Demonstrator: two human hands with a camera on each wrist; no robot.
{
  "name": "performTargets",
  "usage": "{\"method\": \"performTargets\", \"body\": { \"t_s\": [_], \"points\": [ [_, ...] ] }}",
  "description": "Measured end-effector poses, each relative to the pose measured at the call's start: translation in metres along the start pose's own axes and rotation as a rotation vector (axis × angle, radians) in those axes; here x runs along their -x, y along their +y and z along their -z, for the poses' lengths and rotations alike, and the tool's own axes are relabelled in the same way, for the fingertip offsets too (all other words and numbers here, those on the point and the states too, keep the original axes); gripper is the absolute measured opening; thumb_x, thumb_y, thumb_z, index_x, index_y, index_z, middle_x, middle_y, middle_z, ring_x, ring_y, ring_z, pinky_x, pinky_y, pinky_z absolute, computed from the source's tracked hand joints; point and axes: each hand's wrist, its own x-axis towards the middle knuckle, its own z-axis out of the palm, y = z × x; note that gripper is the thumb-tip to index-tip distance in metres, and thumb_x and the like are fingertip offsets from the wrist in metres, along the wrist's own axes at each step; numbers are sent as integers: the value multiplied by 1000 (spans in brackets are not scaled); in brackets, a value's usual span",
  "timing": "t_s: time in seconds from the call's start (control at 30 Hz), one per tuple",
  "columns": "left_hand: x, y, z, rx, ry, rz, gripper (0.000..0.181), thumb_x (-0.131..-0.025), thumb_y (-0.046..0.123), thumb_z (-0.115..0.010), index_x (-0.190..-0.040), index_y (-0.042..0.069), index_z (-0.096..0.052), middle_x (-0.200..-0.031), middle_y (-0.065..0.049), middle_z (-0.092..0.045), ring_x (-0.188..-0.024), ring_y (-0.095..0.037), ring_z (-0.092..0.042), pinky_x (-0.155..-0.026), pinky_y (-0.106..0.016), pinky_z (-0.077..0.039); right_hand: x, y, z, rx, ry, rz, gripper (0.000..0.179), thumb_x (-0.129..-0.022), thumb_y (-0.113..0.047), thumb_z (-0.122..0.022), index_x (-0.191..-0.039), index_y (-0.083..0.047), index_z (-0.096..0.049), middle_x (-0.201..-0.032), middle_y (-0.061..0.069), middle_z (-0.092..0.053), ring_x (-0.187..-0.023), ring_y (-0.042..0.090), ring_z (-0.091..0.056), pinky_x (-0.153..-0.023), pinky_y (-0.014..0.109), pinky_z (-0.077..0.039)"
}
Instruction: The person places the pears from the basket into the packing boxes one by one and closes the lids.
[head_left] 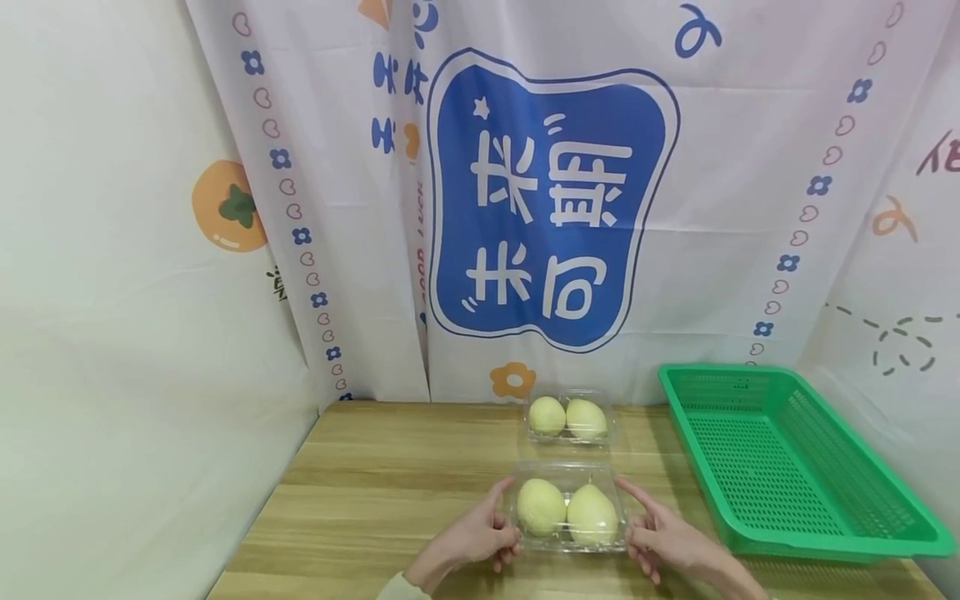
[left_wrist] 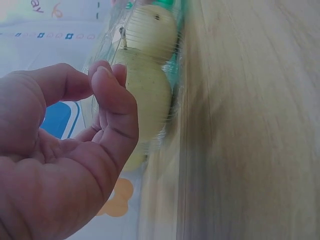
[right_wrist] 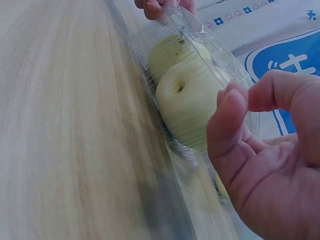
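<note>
A clear plastic clamshell box (head_left: 568, 546) holds two pale yellow pears (head_left: 542, 507), side by side, near the front of the wooden table. My left hand (head_left: 477, 533) grips its left side, index finger stretched toward the far corner and thumb by the near one. On the opposite side my right hand (head_left: 663, 537) grips the box in a mirrored way. Both wrist views show bent thumb and index finger close together at the ends of the box, other fingers curled in. Through the ribbed plastic, the pears (right_wrist: 187, 100) show in the right wrist view.
Behind stands a second clear box (head_left: 572, 437) with two more pears, close to the printed curtain (head_left: 480, 367). A large green plastic basket (head_left: 757, 467) with slotted walls lies to the right on the wooden table (head_left: 375, 475). White cloth hangs on both sides.
</note>
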Motion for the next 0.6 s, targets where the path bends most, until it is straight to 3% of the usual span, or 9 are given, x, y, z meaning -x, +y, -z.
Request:
{"method": "performTargets", "body": {
  "t_s": [0.23, 0.4, 0.6],
  "points": [
    [2, 1, 0, 1, 1, 3, 87, -90, -1, -60, -157, 11, -7, -78, -19, -65, -58, -16, -57, -48, -23, -49, -2, -1, -7, 23, 63, -9, 91, -91, -1, -54, -156, -6, 9, -73, 0, -60, -50, 4, -53, -46, 20, -51],
    [2, 3, 0, -5, -5, -3, 87, -90, 0, -60, -157, 11, -6, -76, -14, -65, -58, -16, -57, -48, -22, -49, -3, -1, -9, 38, 109, -32, 92, -87, 1, -53, -156, -7, 6, -70, -1, -59, -48, 5, -51, -44, 20, -49],
    [0, 5, 1, -13, -31, -6, 86, -91, 1, -59, -157, 10, -5, -76, -14, -66, -58, -16, -58, -48, -22, -49, -1, -3, -6, 50, 91, -48, 92, -88, 1, -52, -157, -11, 9, -71, 0, -59, -50, 6, -53, -45, 20, -50]
  ]
}}
